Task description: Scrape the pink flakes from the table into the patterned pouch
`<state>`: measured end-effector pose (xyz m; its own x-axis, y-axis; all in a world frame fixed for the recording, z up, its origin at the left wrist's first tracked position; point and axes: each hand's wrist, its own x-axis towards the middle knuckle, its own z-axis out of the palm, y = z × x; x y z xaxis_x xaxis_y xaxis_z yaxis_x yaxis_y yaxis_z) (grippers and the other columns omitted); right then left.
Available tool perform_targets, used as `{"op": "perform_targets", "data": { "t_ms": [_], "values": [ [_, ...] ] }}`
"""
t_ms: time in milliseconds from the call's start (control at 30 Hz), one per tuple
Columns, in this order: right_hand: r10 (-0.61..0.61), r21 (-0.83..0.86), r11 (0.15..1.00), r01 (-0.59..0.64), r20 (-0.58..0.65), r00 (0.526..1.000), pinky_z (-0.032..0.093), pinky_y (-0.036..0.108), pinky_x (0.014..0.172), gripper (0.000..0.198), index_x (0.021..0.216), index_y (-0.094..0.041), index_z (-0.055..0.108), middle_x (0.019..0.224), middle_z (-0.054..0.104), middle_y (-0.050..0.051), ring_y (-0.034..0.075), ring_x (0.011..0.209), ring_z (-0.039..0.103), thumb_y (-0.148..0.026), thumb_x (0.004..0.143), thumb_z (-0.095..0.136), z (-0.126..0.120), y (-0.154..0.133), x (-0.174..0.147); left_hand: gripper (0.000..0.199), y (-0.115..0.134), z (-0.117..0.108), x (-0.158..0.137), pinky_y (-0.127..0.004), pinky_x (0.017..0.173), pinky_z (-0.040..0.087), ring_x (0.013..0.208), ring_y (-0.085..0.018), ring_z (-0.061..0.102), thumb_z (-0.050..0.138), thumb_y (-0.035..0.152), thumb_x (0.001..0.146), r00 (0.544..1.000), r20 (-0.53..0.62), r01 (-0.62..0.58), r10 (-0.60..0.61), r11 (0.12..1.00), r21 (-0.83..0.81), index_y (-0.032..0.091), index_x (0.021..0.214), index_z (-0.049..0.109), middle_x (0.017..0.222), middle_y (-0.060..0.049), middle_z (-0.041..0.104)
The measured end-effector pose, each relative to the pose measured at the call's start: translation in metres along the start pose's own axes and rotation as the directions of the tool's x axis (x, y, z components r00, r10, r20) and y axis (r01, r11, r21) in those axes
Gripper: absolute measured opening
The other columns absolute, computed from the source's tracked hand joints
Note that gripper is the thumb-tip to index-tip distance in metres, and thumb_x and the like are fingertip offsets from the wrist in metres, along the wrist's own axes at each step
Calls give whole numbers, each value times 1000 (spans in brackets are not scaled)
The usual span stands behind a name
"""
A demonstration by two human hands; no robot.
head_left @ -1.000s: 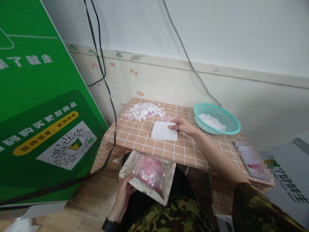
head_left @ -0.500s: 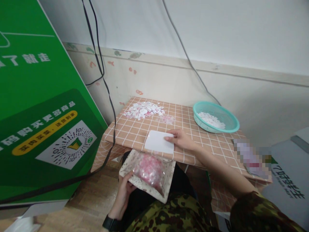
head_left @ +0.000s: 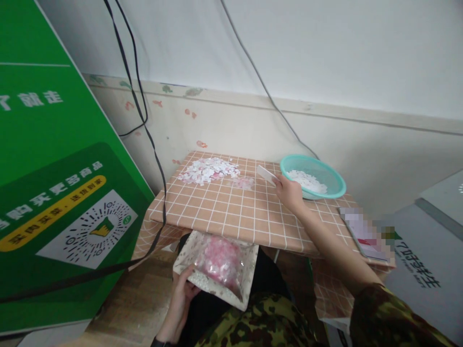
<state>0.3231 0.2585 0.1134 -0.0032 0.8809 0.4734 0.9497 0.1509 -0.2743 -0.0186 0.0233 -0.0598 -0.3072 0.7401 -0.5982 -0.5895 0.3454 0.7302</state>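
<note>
My left hand (head_left: 183, 291) is closed on the near left edge of a speckled square tray (head_left: 180, 264), held over my lap just below the table edge. In the tray lies a clear plastic bag (head_left: 221, 259) with pink and white bits inside. My right hand (head_left: 289, 192) grips a thin white card (head_left: 266, 174), tilted up above the table and seen nearly edge-on. Right behind that hand stands a turquoise mesh basket (head_left: 334, 180) with small white pieces (head_left: 306, 181) in it. A pile of white and pink pieces (head_left: 209, 169) lies on the table at the far left.
The table has a brown checked cloth (head_left: 217, 207). A small pink patch of pieces (head_left: 243, 182) lies beside the pile. A blurred flat item (head_left: 361, 233) rests at the right edge. A black strap (head_left: 159, 178) hangs at left before a green board (head_left: 54, 159).
My right hand has lifted the white card off the table's near edge and moved it away from me and right, toward the basket. The left hand still holds the tray.
</note>
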Motion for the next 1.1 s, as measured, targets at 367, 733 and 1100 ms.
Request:
{"op": "perform_targets", "data": {
  "t_ms": [367, 733, 1100],
  "values": [
    [-196, 296, 942, 159, 100, 975, 42, 29, 61, 36, 110, -18, 77, 79, 77, 9, 20, 63, 66, -41, 99, 51, -14, -1, -21, 73, -1, 4, -2, -43, 71, 61, 91, -30, 73, 75, 42, 78, 1000, -24, 13, -13, 1000, 2, 28, 145, 50, 128, -12, 68],
    [-281, 504, 850, 150, 193, 940, 48, 32, 67, 32, 107, -19, 77, 92, 79, 9, 23, 75, 70, -40, 97, 55, -3, -21, 4, 83, -4, 16, -9, -42, 74, 61, 110, -38, 70, 81, 45, 69, 1000, 2, 13, -13, 999, -34, 23, 144, 54, 131, -13, 70],
    [-217, 743, 655, -138, 360, 907, 51, 31, 62, 43, 100, -16, 79, 92, 78, 9, 23, 75, 68, -54, 84, 69, 13, -15, 0, 78, 1, 33, -18, -50, 94, 56, 119, -40, 67, 82, 45, 69, 1000, 27, 17, -16, 999, -30, 17, 138, 61, 124, -14, 74]
  ]
}}
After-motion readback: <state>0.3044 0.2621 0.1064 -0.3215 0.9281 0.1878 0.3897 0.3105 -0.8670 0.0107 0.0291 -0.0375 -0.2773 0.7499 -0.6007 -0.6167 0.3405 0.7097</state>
